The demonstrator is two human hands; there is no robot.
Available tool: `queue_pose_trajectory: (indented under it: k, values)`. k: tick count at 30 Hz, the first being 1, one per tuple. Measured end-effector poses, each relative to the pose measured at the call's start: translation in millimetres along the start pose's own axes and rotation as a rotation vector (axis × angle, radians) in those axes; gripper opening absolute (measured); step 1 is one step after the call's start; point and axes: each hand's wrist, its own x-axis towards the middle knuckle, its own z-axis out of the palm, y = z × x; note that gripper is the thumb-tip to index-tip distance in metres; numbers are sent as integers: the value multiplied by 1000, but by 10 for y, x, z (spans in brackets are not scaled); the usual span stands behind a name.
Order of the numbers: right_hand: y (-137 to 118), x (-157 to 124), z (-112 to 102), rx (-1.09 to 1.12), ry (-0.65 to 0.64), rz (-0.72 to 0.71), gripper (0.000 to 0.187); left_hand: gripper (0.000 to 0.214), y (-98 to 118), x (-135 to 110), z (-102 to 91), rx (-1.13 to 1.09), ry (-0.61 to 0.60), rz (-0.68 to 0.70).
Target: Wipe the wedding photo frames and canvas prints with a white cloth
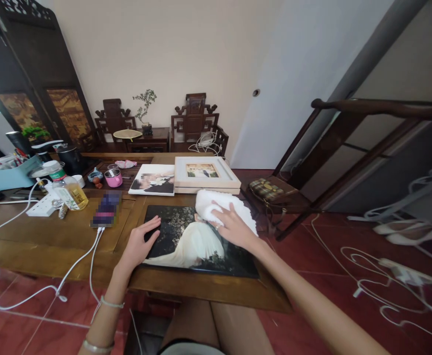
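Observation:
A large glossy photo panel (201,246), showing a figure in a white gown against dark foliage, lies flat on the wooden table. My left hand (144,242) rests on its left edge, fingers stretched out and holding nothing. Over the panel's upper right part, my right hand (234,226) presses a bunched white cloth (204,201) against the surface. The fingers sit on top of the cloth and grip it. Part of the panel's upper right corner is hidden under cloth and hand.
Behind the panel are stacked light frames (234,177) and a photo print (142,172). To the left lie a phone (105,209) on a cable, a pink cup (113,178), an oil-coloured bottle (77,195) and a power strip (40,206). A wooden chair (293,190) stands right.

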Motion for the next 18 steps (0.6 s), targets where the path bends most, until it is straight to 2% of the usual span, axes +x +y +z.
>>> queue_pose_trajectory:
  k: [3, 7, 10, 13, 18]
  values:
    - [-222, -359, -28, 5, -1, -44, 17, 32, -14, 9, 13, 10, 2, 4]
    - [-650, -942, -127, 37, -50, -136, 18, 32, -25, 14, 27, 16, -4, 10]
    - [-885, -1153, -195, 59, -115, -217, 22, 33, -25, 12, 25, 19, -15, 16]
    - [-863, -1053, -203, 69, -135, -212, 24, 33, -18, 9, 11, 17, -33, 29]
    - [-328, -434, -113, 35, -56, -96, 20, 33, -2, 12, -14, 10, -50, 43]
